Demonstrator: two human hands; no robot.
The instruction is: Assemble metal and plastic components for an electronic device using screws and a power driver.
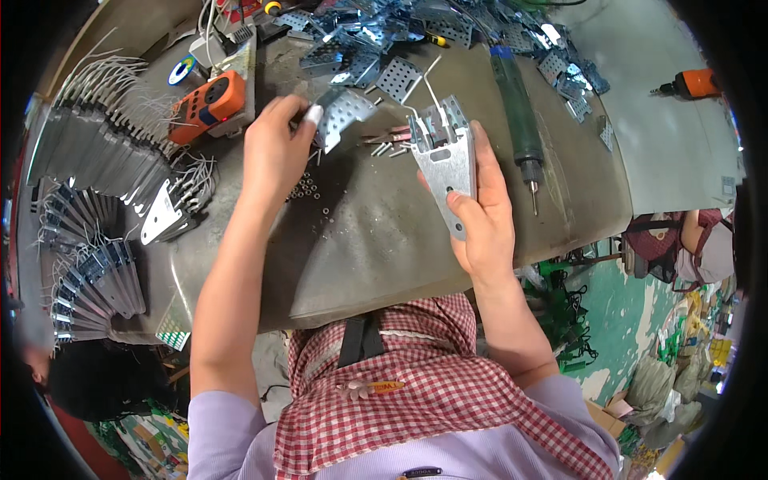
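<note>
My right hand [486, 222] is closed around a silver metal bracket assembly [450, 174], its thumb across the tapered front face. White wires [433, 80] stick up from the wider far end of that assembly. In my left hand [276, 148], fingers and thumb pinch a bent perforated metal plate [346, 118] by its left edge, just above the bench. Between the hands lie loose screws [390, 149] and red-handled pliers [390, 136], partly covered by the bracket. Small nuts [304, 189] are scattered beside my left wrist.
A heap of perforated plates [360, 40] covers the bench's far side. A green electric screwdriver [518, 112] hangs or lies right of my right hand. Wired metal assemblies [104, 152] line the left, near an orange device [212, 104]. Another orange-black tool [692, 84] is far right.
</note>
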